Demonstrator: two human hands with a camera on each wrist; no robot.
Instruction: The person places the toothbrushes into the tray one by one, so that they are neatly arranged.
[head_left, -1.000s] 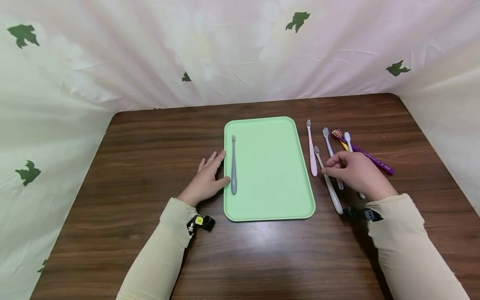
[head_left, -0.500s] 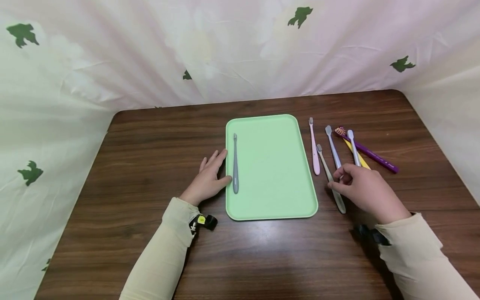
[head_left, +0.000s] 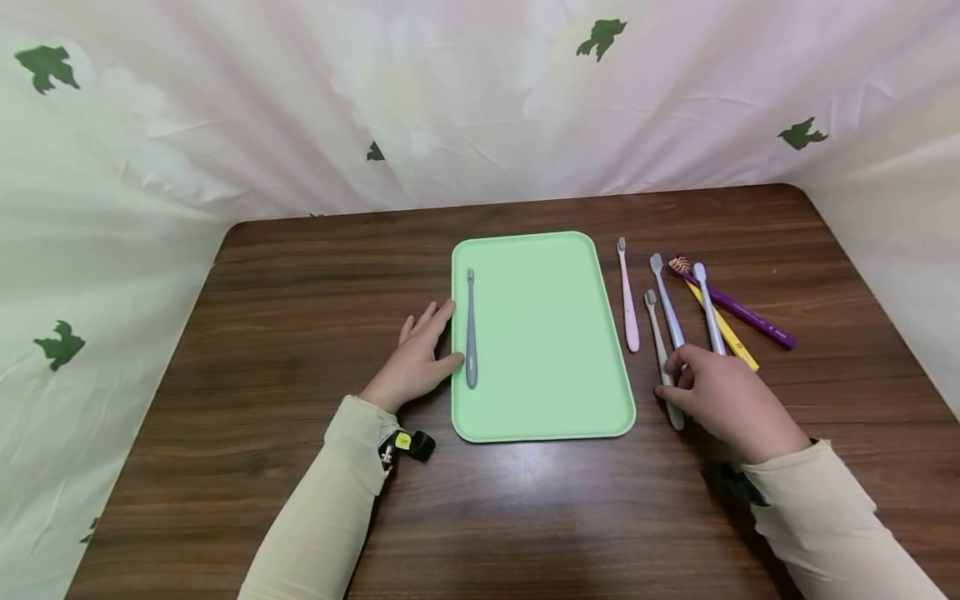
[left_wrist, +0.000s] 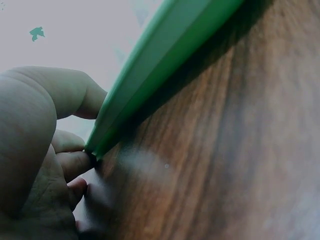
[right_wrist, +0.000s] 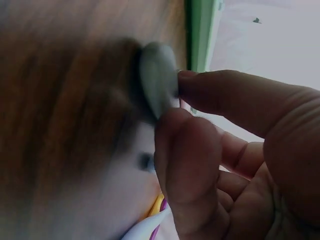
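Observation:
My right hand (head_left: 727,402) pinches a pale grey toothbrush (head_left: 660,343) near the lower part of its handle, between thumb and forefinger. In the right wrist view the rounded handle end of this toothbrush (right_wrist: 157,75) shows between the fingertips, over the dark table. My left hand (head_left: 411,362) rests at the left edge of a light green tray (head_left: 543,333), fingers mostly straight and thumb at the rim. The left wrist view shows the thumb and fingers touching the tray's side (left_wrist: 145,70). A dark grey toothbrush (head_left: 471,342) lies lengthwise along the tray's left side.
Between tray and right hand lies a pink toothbrush (head_left: 629,308). Beyond the hand are a light blue toothbrush (head_left: 668,300), a lavender one (head_left: 708,304), a yellow one (head_left: 731,335) and a purple one (head_left: 753,318), partly crossing. A patterned white curtain (head_left: 480,100) surrounds the wooden table (head_left: 322,292).
My right hand has moved toward the near side, down the pale grey toothbrush, and now pinches its handle. That toothbrush has turned, its head swinging right. My left hand stays at the tray.

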